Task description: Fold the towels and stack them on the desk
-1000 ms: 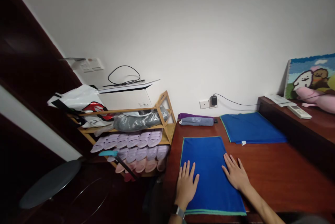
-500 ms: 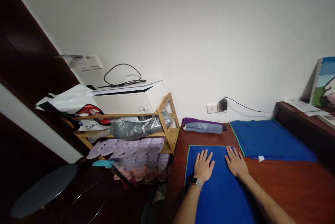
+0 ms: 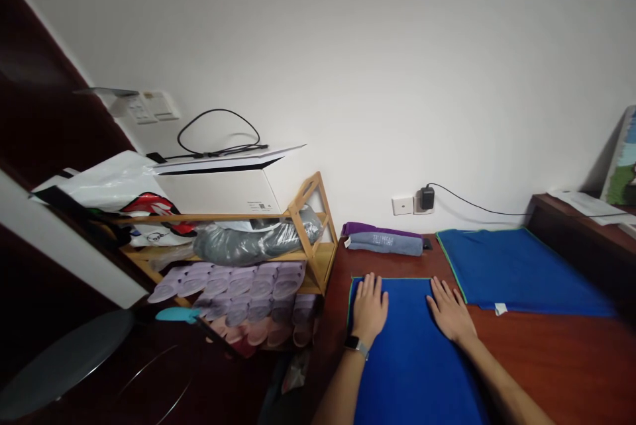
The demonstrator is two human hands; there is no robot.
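A blue cloth (image 3: 407, 352) with a green edge lies flat on the reddish-brown table (image 3: 561, 352). My left hand (image 3: 369, 309), with a watch at the wrist, rests palm down near the cloth's far left corner, fingers stretched out. On the far right corner lies my right hand (image 3: 450, 312), also flat with its fingers spread. Neither hand grips anything. Another blue cloth (image 3: 517, 269) with a white tag is spread to the right. Beyond my hands, against the wall, a rolled grey-blue cloth (image 3: 385, 243) sits in front of a purple one (image 3: 358, 229).
A wooden rack (image 3: 318, 259) on the left holds a white box (image 3: 223, 192), plastic-wrapped grey items and rows of light purple slippers (image 3: 238, 286). A black plug (image 3: 426, 197) sits in the wall socket, its cable running right to a raised ledge with papers (image 3: 586, 205).
My left hand has slid left and forward towards the far left corner of the cloth, its fingers now closer together. My right hand stays at the far right corner. The view has shifted slightly.
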